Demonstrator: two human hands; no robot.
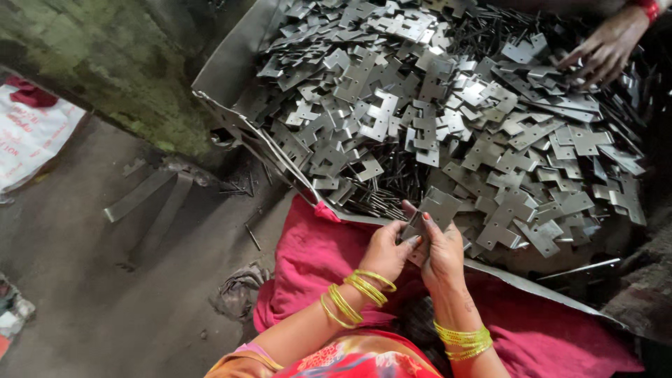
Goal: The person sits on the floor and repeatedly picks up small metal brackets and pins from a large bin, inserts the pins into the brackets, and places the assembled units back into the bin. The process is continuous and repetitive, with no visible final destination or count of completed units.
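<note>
Grey concrete floor point(84, 266) lies at nine o'clock of a metal tray point(231, 66) heaped with hinge plates point(434, 112) and thin pins point(392, 189); another person's hand point(605, 45) reaches in at one o'clock. At the tray's six-o'clock edge, above a pink cloth point(315, 255), the left hand point(385, 250) and right hand point(442, 253) each have a closed grip on one plate point(435, 208), held between them. Its long axis seems to run from seven to one o'clock, tilted up toward the heap; its stamped edges could nick a finger, or it could slip if either hold loosens.
</note>
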